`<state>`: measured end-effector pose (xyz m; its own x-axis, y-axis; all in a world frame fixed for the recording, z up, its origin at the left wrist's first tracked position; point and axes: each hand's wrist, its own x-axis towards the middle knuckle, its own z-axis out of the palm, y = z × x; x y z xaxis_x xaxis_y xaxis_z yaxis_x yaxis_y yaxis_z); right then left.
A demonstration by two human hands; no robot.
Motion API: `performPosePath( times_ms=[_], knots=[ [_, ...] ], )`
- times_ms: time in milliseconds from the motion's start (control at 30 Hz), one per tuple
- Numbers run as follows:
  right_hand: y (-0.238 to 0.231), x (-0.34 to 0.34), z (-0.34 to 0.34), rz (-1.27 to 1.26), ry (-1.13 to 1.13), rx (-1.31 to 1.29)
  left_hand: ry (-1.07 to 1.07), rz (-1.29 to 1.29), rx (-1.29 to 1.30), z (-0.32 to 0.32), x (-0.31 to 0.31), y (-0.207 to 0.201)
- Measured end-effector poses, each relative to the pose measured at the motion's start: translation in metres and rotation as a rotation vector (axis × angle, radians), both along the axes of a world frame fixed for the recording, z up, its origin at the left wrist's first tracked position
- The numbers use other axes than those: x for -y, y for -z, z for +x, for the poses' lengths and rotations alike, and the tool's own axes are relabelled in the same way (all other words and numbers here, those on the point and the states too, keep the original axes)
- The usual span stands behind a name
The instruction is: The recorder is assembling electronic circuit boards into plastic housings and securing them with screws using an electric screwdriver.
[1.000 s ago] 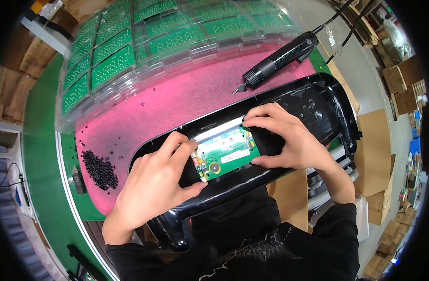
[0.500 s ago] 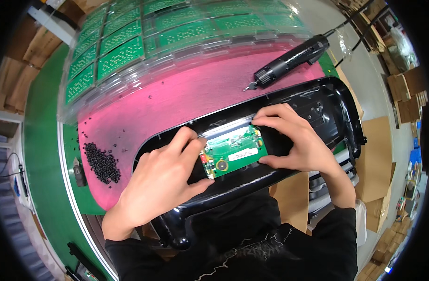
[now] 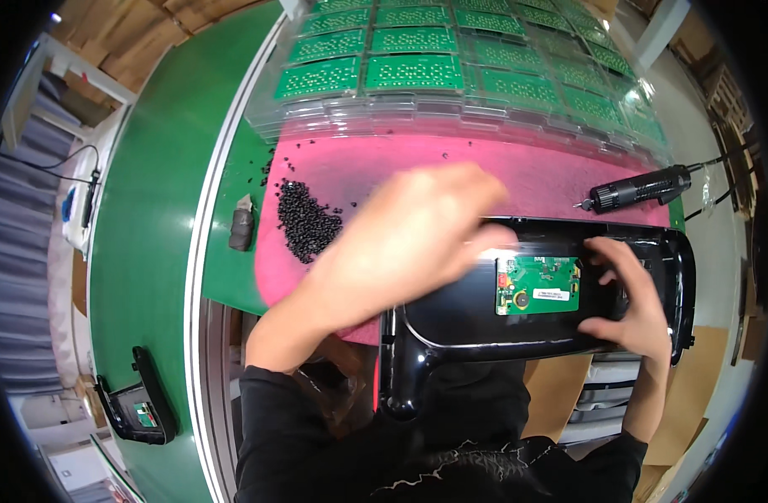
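Note:
A green circuit board [image 3: 552,281] with a white label lies inside a glossy black plastic housing [image 3: 459,323]. My right hand [image 3: 631,306] is over the housing at the board's right side, thumb and fingers apart with nothing between them. Smeared by motion, my left hand [image 3: 426,230] hangs over the housing's upper left edge and the pink mat [image 3: 363,159], apart from the board. Its fingers are too blurred to read. Small black screws [image 3: 304,220] lie in a pile on the mat, left of that hand.
Clear plastic trays of green circuit boards [image 3: 413,71] stand at the back. A black electric screwdriver [image 3: 640,191] lies at the right, its cord running off. Left of the screws is a small dark block [image 3: 242,226]. Another black housing [image 3: 141,402] rests on the green surface at lower left.
My left hand has let go of the board and lifted away toward the screws. My right hand has come off the board's edge. The view has swung left.

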<state>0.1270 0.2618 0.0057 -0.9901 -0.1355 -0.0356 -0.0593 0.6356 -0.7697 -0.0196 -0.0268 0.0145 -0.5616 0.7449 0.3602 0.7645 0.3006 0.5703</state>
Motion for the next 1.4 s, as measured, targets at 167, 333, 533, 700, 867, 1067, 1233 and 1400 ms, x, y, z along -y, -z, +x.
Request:
performPosePath(
  times_ms=[167, 333, 533, 700, 867, 1067, 1233, 1400],
  knots=[
    [-0.005, -0.07, -0.002, 0.017, 0.486, -0.36, -0.321, -0.268, -0.095, -0.007, 0.075, -0.014],
    [-0.017, -0.139, -0.032, 0.08, 0.54, -0.003, -0.348, -0.478, -0.104, 0.004, 0.109, 0.005],
    [-0.012, -0.127, -0.066, -0.113, 0.787, -0.242, -0.395, -0.389, -0.061, -0.003, 0.101, 0.015],
    [-0.007, -0.029, -0.089, -0.452, 0.569, -0.727, -0.398, -0.268, -0.101, -0.008, 0.094, 0.013],
    [-0.013, 0.005, -0.08, -0.986, 0.307, -0.532, -0.331, -0.134, -0.08, -0.005, 0.058, -0.003],
    [-0.053, 0.037, -0.047, -1.468, 0.287, -0.665, 0.045, 0.241, 0.008, 0.022, -0.016, -0.024],
    [-0.065, 0.066, -0.025, -1.488, 0.135, -0.681, 0.218, 0.268, 0.235, 0.023, -0.04, -0.02],
    [-0.067, 0.062, -0.008, -1.417, -0.101, -0.676, 0.36, 0.304, 0.819, 0.019, -0.038, -0.006]
  ],
)
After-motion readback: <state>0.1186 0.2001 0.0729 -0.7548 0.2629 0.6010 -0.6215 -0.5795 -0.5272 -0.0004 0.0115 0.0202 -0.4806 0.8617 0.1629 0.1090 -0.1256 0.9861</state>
